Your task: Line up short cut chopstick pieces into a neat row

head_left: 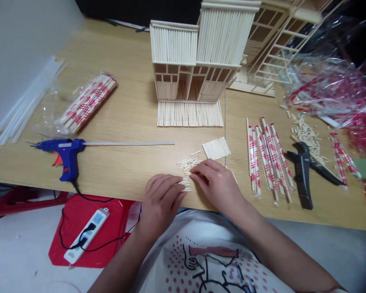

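My left hand (pixel 161 202) rests on the table's front edge, its fingertips against a small bunch of short wooden stick pieces (pixel 184 184). My right hand (pixel 212 183) lies just to the right, fingers curved down at the same pieces. Its fingertips are close to a looser scatter of short sticks (pixel 186 165). Whether either hand grips any pieces cannot be told. A small flat panel of parallel sticks (pixel 216 149) lies beyond my right hand, not touching it.
A chopstick house model (pixel 195 53) stands on the wooden table (pixel 122 118), with a stick panel (pixel 189 114) before it. A blue hot glue gun (pixel 65 156) lies left; wrapped chopsticks (pixel 87 103), loose chopsticks (pixel 268 162), black cutters (pixel 303 171) and plastic wrappers (pixel 332 89) surround it.
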A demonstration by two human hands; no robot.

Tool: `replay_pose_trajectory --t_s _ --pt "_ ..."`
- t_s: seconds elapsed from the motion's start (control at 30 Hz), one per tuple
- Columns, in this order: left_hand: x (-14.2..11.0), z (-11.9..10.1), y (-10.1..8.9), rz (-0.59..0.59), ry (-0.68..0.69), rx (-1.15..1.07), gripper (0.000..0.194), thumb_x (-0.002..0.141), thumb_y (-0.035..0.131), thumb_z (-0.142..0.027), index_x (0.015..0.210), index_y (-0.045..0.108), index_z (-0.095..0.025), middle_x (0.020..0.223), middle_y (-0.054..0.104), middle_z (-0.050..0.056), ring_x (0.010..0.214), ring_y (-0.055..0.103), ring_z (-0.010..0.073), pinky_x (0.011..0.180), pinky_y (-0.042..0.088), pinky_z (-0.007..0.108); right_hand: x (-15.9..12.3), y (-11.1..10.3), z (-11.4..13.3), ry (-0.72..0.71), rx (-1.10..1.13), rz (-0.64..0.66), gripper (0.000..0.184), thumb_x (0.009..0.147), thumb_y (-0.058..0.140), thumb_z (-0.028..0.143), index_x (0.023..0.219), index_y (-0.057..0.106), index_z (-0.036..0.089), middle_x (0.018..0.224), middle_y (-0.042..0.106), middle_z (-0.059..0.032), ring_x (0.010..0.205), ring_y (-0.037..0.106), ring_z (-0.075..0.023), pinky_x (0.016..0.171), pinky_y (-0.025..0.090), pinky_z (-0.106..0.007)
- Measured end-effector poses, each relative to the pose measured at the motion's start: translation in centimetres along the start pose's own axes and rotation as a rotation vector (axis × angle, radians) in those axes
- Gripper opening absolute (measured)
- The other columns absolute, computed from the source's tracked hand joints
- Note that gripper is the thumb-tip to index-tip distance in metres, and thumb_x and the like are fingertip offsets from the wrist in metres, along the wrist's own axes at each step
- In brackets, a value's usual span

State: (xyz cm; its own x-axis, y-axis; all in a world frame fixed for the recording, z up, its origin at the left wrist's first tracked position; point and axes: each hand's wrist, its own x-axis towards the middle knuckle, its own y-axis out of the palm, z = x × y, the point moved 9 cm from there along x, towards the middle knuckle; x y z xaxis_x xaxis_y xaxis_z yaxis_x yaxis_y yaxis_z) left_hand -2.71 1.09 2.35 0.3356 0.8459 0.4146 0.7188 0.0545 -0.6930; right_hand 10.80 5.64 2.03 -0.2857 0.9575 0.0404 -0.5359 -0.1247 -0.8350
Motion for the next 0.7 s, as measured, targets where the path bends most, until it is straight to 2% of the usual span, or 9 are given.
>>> replay_pose_trajectory --t_s 0.2,0.27,0.4,0.5,0.7 --pt "0.1 -0.2 0.8 0.062 0.013 0.099 0.039 0.092 0.064 -0.019 0.13 0.056 -0.016 0.123 0.07 0.011 0.117 0.06 0.0254 0.105 0.045 0.046 -0.4 0.4 1.2 -0.075 0.15 0.007 0.01 0.09 0.064 0.009 0.089 0.072 0.016 0.085 0.07 -0.0053 0.081 0.066 -0.0178 0.074 0.052 -0.028" --pt "0.1 -0.2 1.0 0.07 0.009 0.103 0.035 0.092 0.064 -0.019 0.127 0.058 -0.017 0.123 0.071 0.01 0.115 0.061 0.0258 0.102 0.047 0.046 -0.3 -0.2 0.8 -0.075 0.155 -0.028 0.01 0.09 0.065 0.01 0.089 0.072 0.017 0.084 0.071 -0.0039 0.08 0.066 -0.0166 0.075 0.051 -0.027" --pt "-0.1 0.1 1.0 0.07 0.0 0.091 0.028 0.092 0.065 -0.018 0.12 0.063 -0.019 0.122 0.071 0.008 0.112 0.061 0.0248 0.101 0.048 0.045 0.5 -1.8 -0.6 -0.043 0.028 -0.137 0.011 0.094 0.062 0.015 0.096 0.072 0.018 0.09 0.071 -0.0048 0.083 0.066 -0.0178 0.077 0.051 -0.028" --pt "-0.2 0.2 1.0 0.071 -0.002 0.087 0.028 0.092 0.064 -0.019 0.121 0.063 -0.02 0.122 0.071 0.008 0.113 0.06 0.0243 0.102 0.048 0.045 1.2 -1.7 -1.2 -0.038 -0.065 -0.117 0.015 0.096 0.059 0.018 0.101 0.074 0.019 0.093 0.07 -0.0061 0.085 0.066 -0.0193 0.077 0.051 -0.03" --pt "-0.1 0.0 0.9 0.072 0.001 0.076 0.03 0.092 0.065 -0.019 0.121 0.063 -0.02 0.122 0.072 0.008 0.112 0.061 0.0245 0.102 0.048 0.045 1.3 -1.2 -0.6 -0.092 -0.159 -0.062 0.019 0.097 0.054 0.017 0.095 0.072 0.02 0.099 0.068 -0.0081 0.088 0.064 -0.0201 0.079 0.051 -0.03"
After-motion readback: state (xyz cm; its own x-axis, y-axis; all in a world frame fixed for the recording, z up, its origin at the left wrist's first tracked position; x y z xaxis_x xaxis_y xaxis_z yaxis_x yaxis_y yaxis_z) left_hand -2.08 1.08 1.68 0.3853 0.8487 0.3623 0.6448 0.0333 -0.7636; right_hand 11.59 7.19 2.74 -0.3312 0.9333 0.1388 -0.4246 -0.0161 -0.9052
